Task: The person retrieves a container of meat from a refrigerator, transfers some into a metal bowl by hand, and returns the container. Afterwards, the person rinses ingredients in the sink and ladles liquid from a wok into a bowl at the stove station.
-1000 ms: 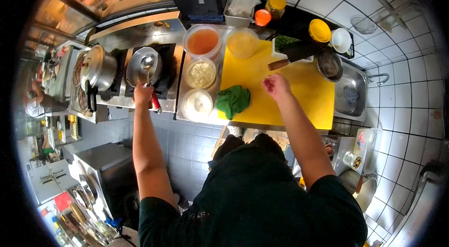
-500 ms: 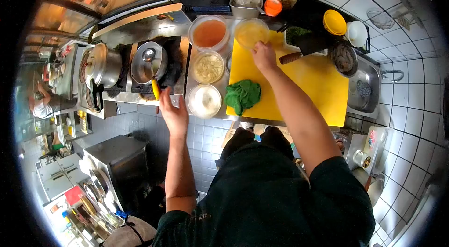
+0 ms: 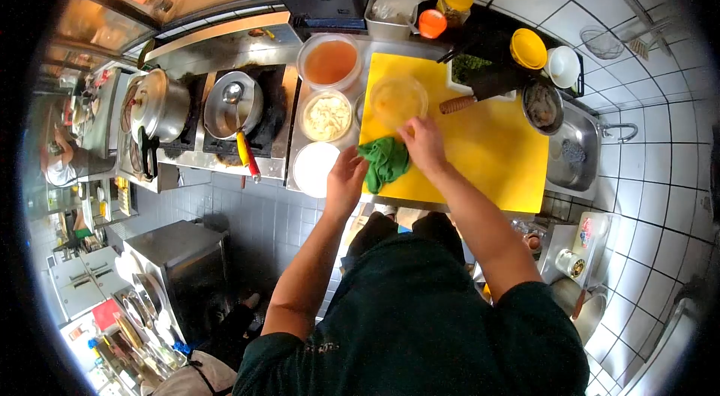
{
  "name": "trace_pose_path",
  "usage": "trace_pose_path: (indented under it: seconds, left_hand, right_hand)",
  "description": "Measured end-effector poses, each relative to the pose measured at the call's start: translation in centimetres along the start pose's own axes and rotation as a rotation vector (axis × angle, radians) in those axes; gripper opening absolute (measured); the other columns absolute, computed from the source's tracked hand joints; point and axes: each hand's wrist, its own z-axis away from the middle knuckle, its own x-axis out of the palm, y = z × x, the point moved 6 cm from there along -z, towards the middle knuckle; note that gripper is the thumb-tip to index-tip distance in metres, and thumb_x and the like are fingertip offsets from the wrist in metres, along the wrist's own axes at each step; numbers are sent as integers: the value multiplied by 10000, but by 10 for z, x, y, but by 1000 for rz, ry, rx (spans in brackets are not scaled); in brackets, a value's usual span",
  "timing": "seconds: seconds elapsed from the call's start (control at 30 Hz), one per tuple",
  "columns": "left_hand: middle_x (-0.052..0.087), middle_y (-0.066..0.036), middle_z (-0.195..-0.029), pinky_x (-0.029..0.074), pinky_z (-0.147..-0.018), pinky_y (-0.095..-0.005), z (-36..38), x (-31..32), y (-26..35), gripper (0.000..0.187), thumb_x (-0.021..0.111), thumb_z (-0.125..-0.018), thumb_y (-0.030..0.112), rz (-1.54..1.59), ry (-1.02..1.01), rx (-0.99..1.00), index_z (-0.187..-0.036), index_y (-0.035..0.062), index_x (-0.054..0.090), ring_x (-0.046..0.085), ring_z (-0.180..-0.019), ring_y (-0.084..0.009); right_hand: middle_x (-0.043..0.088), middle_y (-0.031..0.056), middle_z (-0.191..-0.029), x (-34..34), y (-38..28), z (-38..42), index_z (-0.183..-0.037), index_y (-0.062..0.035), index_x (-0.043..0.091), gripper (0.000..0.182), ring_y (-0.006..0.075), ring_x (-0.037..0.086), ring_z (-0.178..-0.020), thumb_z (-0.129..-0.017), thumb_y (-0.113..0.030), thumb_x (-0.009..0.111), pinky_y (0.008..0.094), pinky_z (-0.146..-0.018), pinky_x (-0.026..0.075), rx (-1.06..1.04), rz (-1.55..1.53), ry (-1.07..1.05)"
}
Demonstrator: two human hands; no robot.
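Note:
A clear plastic bowl (image 3: 400,100) of yellowish liquid is over the yellow cutting board (image 3: 480,160), at its left side. My right hand (image 3: 424,145) pinches the bowl's near rim, its fingers close beside a crumpled green cloth (image 3: 385,165). My left hand (image 3: 347,180) is at the cloth's left edge, its fingers loosely bent and apart. Left of the board stand a tub of orange-red liquid (image 3: 331,62), a tub of pale sliced pieces (image 3: 327,115) and a tub with white contents (image 3: 316,169).
A cleaver (image 3: 484,91) lies toward the back of the board. A pan with a ladle (image 3: 233,100) and a lidded pot (image 3: 159,105) stand on the stove at left. To the right are a bowl of greyish food (image 3: 543,107) and the sink (image 3: 589,148).
The bowl of yellowish liquid has come toward me with my right hand. My left hand has swung right, from beside the pan handle to the green cloth.

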Motion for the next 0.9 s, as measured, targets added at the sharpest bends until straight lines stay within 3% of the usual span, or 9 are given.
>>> trace_pose_path:
  seconds: [0.07,0.23,0.27,0.43,0.53,0.67,0.77,0.9]
  left_hand:
    - [554,-191,-1344,496,-971,-296,-14,22,-8,621,684,-962,123,115,-17,-88,-1467,-65,375,619,-1146,-224]
    - [487,-194,-1419,488,-999,-409,-14,73,9,876,653,-993,224,510,-70,-320,-1609,71,48,573,-1216,-268]
    - [488,-181,-1427,499,-995,-469,-14,88,10,894,624,-1008,257,561,-178,-324,-1615,132,-20,568,-1230,-302]
    - [491,-155,-1440,544,-958,-482,11,165,58,741,581,-997,167,432,-350,-256,-1603,132,156,564,-1255,-311]
    - [487,-131,-1446,561,-944,-484,23,225,63,628,576,-994,219,425,-425,-213,-1548,125,296,563,-1265,-315]
    - [498,-126,-1447,572,-938,-489,35,318,69,611,542,-979,168,389,-507,-259,-1545,137,313,582,-1250,-310]
    - [513,-129,-1435,588,-908,-477,35,388,57,614,532,-988,149,347,-606,-269,-1558,146,302,593,-1238,-307]
    - [524,-130,-1420,598,-880,-444,29,483,40,632,549,-1004,140,216,-671,-312,-1576,132,281,618,-1186,-287]
  right_hand:
    - [645,171,-978,-11,-6,17,-967,-38,640,212,387,632,-935,-835,-146,766,470,-791,521,-64,-21,17]
    - [636,153,-1056,-66,-21,63,-992,-41,620,224,360,642,-981,-827,-83,766,447,-833,531,-127,-54,87]
    - [634,157,-1072,-78,-17,74,-996,-41,621,229,364,640,-999,-825,-82,769,447,-845,531,-112,-60,93]
    - [600,191,-1206,-155,1,106,-1066,-37,627,286,383,614,-1107,-827,-96,771,454,-919,522,-77,-45,132]
    - [571,213,-1278,-221,17,127,-1188,-25,596,364,388,578,-1183,-857,-96,729,467,-989,490,-33,76,215]
    - [511,286,-1337,-325,51,141,-1265,24,545,407,468,514,-1234,-905,-132,653,534,-1025,444,-165,87,388]
    - [539,292,-1293,-352,113,117,-1275,25,540,413,466,507,-1244,-937,-197,625,533,-1038,435,-21,48,197]
    - [538,243,-1347,-365,217,97,-1329,-6,530,418,403,539,-1246,-966,-199,602,473,-1047,452,346,225,104]
